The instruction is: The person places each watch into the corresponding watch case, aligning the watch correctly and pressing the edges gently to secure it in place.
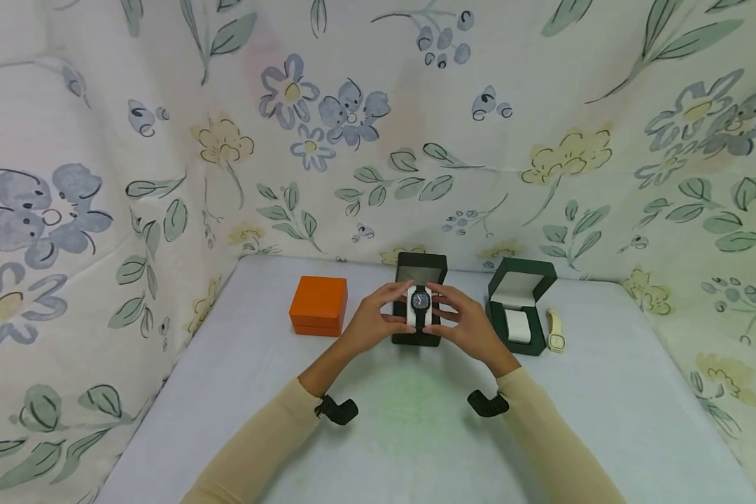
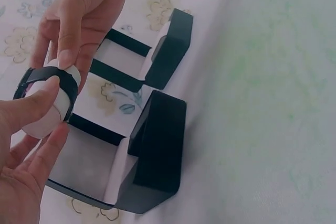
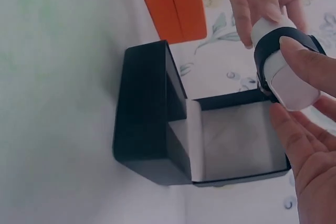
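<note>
I held the black watch (image 1: 421, 301), strapped round its white cushion (image 3: 294, 87), over the open black box (image 1: 416, 340); my left hand (image 1: 373, 318) pinched it from nine o'clock, my right hand (image 1: 469, 325) from three. Outward, the orange box (image 1: 318, 306) sat at nine, the green box (image 1: 529, 267) at three, the gold watch (image 1: 556, 332) just beyond.

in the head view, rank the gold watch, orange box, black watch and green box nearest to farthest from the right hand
1. Black watch: held, touching the right hand.
2. Green box: open, just to the hand's right.
3. Gold watch: right of the green box.
4. Orange box: away on the left side.
</note>
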Available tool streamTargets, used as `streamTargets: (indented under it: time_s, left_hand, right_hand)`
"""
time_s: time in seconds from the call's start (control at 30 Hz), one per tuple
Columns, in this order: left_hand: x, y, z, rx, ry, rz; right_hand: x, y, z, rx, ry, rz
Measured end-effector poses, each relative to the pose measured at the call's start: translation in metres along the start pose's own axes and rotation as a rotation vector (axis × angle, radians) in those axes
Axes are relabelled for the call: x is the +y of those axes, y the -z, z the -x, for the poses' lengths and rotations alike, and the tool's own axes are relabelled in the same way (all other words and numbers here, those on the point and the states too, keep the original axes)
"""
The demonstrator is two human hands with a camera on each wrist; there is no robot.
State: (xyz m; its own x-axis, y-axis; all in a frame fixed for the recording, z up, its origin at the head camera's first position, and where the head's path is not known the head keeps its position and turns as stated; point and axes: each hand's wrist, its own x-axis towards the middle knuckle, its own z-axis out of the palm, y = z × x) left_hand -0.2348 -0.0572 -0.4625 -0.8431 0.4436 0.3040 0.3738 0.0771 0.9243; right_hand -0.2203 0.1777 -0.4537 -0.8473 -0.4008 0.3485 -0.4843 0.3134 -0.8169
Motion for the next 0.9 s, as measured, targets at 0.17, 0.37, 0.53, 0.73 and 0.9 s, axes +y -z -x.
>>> streamTargets:
  time_s: [0.17, 0.37, 0.53, 0.73, 0.9]
  left_hand:
    - [-0.006, -0.001, -0.003, 0.015, 0.007, -0.053]
    - [-0.015, -0.003, -0.005, 0.016, 0.008, -0.143]
    - [-0.019, -0.005, -0.006, 0.027, 0.006, -0.224]
    - [-0.025, -0.006, -0.009, 0.03, 0.01, -0.281]
    - [-0.029, -0.006, -0.011, 0.029, 0.026, -0.326]
  right_hand:
    - [0.008, 0.0, -0.004, -0.011, -0.01, -0.001]
    - [0.018, -0.002, -0.005, -0.015, -0.048, 0.04]
    - [0.026, -0.004, -0.006, -0.011, -0.062, 0.075]
    - [0.034, -0.006, -0.007, -0.014, -0.065, 0.101]
    - [0.04, -0.008, -0.009, -0.026, -0.071, 0.091]
